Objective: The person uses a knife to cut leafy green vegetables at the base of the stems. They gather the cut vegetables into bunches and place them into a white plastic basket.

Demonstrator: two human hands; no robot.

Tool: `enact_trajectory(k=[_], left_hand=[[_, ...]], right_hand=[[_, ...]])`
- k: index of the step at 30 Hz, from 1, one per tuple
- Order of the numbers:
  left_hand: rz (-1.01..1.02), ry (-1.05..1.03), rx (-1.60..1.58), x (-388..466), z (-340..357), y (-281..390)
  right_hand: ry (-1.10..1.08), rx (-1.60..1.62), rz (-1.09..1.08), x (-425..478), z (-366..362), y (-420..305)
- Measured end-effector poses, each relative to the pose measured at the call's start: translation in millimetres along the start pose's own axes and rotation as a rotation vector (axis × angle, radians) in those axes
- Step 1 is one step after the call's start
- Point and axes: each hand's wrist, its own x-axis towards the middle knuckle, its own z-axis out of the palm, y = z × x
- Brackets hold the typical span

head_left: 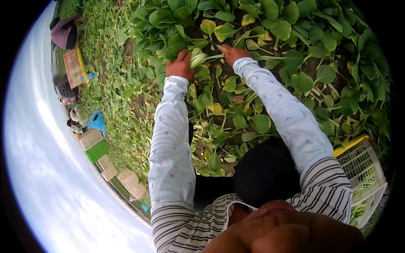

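My left hand is closed around a bok choy plant; its pale stalk base faces my right hand and its green leaves spread up and to the left. My right hand grips the light-coloured handle of a small tool, probably a knife; its dark end points up and left, and most of it is hidden. A gap separates the tool from the bok choy base. Cut and yellowed leaves lie on the soil around both hands.
Standing bok choy grows ahead and to the right. A white plastic crate with a yellow rim, holding greens, stands at my right side. Loose leaves cover the ground on the left. Farther left are co-workers, stacked crates and a green crate.
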Motion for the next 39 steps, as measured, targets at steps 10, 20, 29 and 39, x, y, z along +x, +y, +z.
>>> enact_trajectory(k=[10, 20, 29, 39], left_hand=[[0.057, 0.229, -0.660, -101.0, -69.9, 40.5], [0.069, 0.194, -1.523, -230.2, -140.5, 78.0], [0.130, 0.514, -1.813, -335.4, -144.5, 75.2], [0.198, 0.663, -1.930, -396.4, -156.3, 78.2]], right_hand=[[0.017, 0.025, -0.158, -98.8, -27.8, 27.8], [-0.139, 0.817, -0.660, -219.0, -113.1, -58.7], [0.142, 0.642, -0.646, -303.9, -182.5, -99.7], [0.216, 0.509, -0.714, -381.8, -162.4, -154.1]])
